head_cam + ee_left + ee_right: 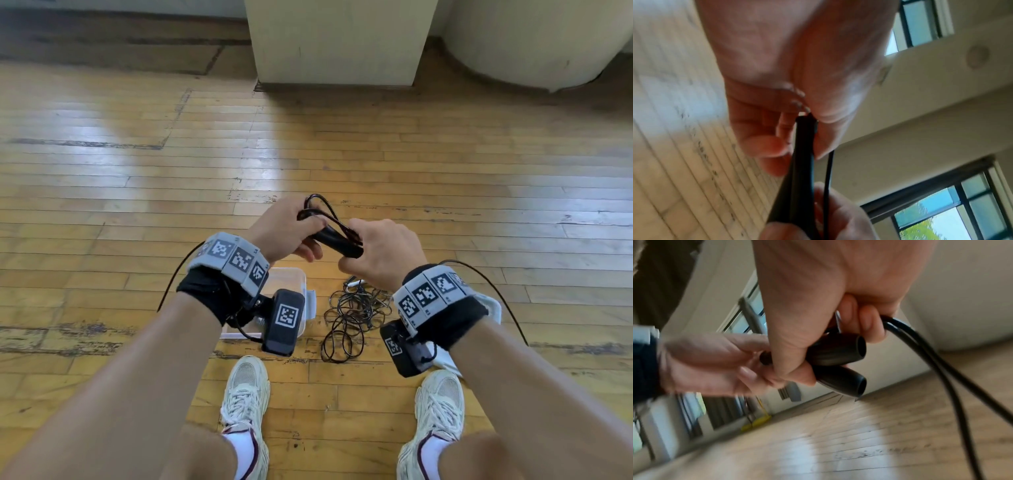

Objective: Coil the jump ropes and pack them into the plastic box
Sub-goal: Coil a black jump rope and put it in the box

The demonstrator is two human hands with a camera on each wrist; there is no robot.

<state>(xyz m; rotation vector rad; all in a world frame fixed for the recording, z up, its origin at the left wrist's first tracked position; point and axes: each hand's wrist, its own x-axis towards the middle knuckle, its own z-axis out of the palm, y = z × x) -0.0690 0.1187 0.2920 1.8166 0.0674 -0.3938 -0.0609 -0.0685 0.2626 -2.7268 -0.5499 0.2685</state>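
Observation:
Both hands hold one black jump rope above the floor. My right hand (373, 246) grips its two black handles (838, 360) side by side, with the cord (937, 363) running off past the fingers. My left hand (294, 229) pinches the other end of the handles (803, 155), and a small loop of black cord (322, 209) sticks up above its fingers. A clear plastic box (291, 284) sits on the floor under my left wrist, mostly hidden. A tangle of more black rope (356, 315) lies on the floor just right of the box.
Wooden plank floor (137, 192) all around. A pale square pillar (339, 41) and a rounded pale column (534, 41) stand at the far side. My two white sneakers (246, 397) are just behind the box and the tangle. Something white (445, 359) lies under my right wrist.

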